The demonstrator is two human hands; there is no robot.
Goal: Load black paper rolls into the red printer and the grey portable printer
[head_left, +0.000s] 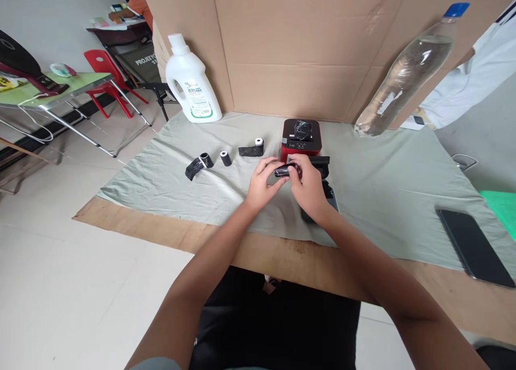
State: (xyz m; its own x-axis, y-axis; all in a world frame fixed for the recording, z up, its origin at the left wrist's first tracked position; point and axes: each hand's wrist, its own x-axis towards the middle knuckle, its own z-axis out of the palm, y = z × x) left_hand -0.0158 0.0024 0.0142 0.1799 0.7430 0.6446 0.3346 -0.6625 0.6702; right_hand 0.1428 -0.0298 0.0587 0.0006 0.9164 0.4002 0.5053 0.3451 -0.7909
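Observation:
A small black roll with a shiny wrapping (282, 171) is held level between my two hands, above the cloth. My left hand (261, 185) pinches its left end with thumb and fingers. At the other end, the fingers of my right hand (309, 186) close round the roll and partly cover it. Under my right forearm lies a black device with its lid up (330, 193), mostly hidden by the arm. Just behind my hands stands a red and black boxy device (302, 136) with crumpled clear wrap on top. To the left are a small upright roll (226, 158) and two rolls with black wrapping (252, 149) (199, 165).
A white jug (192, 82) and a tall clear bottle with a blue cap (407, 74) stand at the back, before a cardboard panel (290, 48). A phone (475, 246) lies at the right front edge. People are partly visible behind the panel.

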